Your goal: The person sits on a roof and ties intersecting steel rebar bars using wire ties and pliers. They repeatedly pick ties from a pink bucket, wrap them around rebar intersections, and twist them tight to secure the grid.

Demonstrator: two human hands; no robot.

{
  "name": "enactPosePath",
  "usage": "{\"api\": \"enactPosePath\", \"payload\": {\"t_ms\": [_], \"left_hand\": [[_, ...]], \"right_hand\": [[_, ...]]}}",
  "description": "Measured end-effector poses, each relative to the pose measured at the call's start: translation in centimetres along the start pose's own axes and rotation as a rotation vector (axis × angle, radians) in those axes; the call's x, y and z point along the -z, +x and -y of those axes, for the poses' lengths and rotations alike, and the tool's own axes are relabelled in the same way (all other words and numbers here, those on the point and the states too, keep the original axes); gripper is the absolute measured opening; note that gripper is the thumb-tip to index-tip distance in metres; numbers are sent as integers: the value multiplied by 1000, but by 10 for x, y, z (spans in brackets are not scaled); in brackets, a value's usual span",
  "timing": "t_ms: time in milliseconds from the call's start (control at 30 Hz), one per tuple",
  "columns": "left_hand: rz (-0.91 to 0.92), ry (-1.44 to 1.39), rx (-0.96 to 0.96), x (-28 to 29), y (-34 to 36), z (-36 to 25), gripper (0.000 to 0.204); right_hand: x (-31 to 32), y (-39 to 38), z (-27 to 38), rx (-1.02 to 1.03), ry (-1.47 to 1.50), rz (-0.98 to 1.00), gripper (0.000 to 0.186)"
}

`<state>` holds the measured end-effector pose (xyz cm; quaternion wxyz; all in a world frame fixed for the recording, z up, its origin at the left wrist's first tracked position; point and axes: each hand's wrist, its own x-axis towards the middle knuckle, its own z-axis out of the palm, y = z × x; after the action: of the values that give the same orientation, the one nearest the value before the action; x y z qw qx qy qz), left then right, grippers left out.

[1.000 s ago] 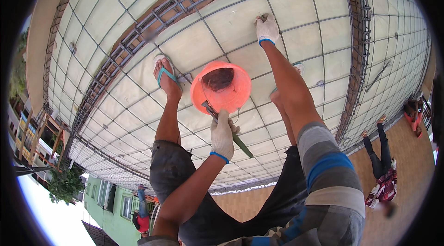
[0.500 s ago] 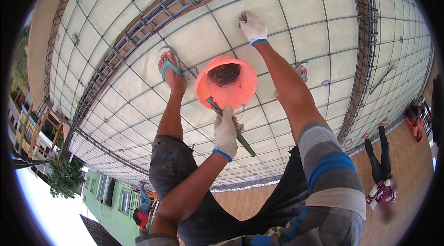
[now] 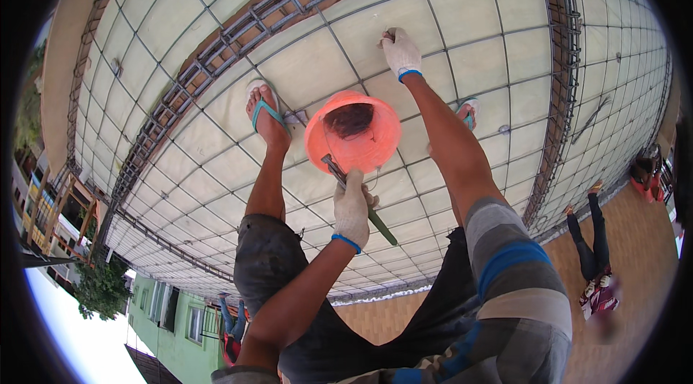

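Note:
My left hand, in a white knit glove with a blue cuff, is closed around a pair of pincers. Their metal head points up-left against the near rim of an orange bucket, and a green handle sticks out below my palm. The bucket tilts so that its mouth shows; inside lies a dark brown clump of fine strands. A thin wire loop shows beside my left fingers. Beyond the bucket, my gloved right hand has its fingers curled together low over the pale panels. Whatever is in its fingertips is too small to name.
A grid of steel bars covers the pale surface. Thicker rebar cages run across the far left and down the right. My sandalled feet stand either side of the bucket. Another person is at the lower right.
My right hand has drawn slightly back toward me and to the right, fingers still closed. The left hand, pincers and bucket stay almost in place.

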<state>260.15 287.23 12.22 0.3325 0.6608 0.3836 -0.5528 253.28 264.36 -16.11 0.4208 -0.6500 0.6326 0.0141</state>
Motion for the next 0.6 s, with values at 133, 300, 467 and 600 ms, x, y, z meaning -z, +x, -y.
{"api": "enactPosePath", "payload": {"t_ms": [133, 300, 467, 600], "left_hand": [[32, -18, -54, 15, 4, -3, 31], [81, 7, -38, 15, -18, -9, 23], [184, 77, -57, 24, -73, -6, 16], [250, 168, -73, 23, -103, -17, 17]], "right_hand": [[45, -85, 54, 122, 328, 145, 23], [101, -203, 57, 91, -190, 597, 27], [183, -298, 60, -121, 51, 451, 35], [278, -374, 77, -278, 126, 275, 37]]}}
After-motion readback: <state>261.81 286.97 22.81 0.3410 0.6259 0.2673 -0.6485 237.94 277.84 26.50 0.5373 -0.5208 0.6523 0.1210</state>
